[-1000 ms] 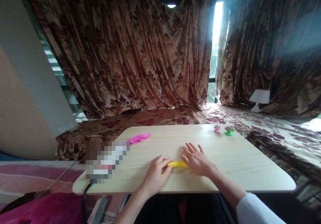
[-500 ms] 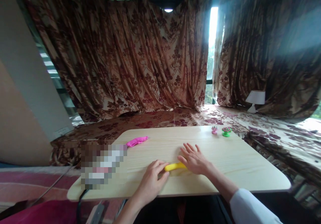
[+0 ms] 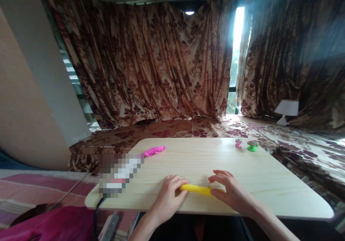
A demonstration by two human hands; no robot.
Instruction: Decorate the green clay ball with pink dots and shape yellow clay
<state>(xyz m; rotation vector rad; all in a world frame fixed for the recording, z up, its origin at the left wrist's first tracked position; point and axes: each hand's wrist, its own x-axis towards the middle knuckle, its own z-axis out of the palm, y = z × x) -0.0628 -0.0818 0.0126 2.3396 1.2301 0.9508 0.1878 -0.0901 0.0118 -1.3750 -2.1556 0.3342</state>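
tabletop [image 3: 258,183]: left hand [image 3: 170,194] and right hand [image 3: 230,190] curl against a yellow roll [image 3: 198,189].

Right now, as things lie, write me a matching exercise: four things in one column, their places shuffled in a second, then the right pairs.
1. Yellow roll
2. Bright pink piece
3. Green piece with dotted top
4. White lamp

A. Near the far right corner of the table
B. Beyond the table, on floral cloth
C. Between left hand and right hand
D. Toward the table's far left corner

Pairs: 1-C, 2-D, 3-A, 4-B
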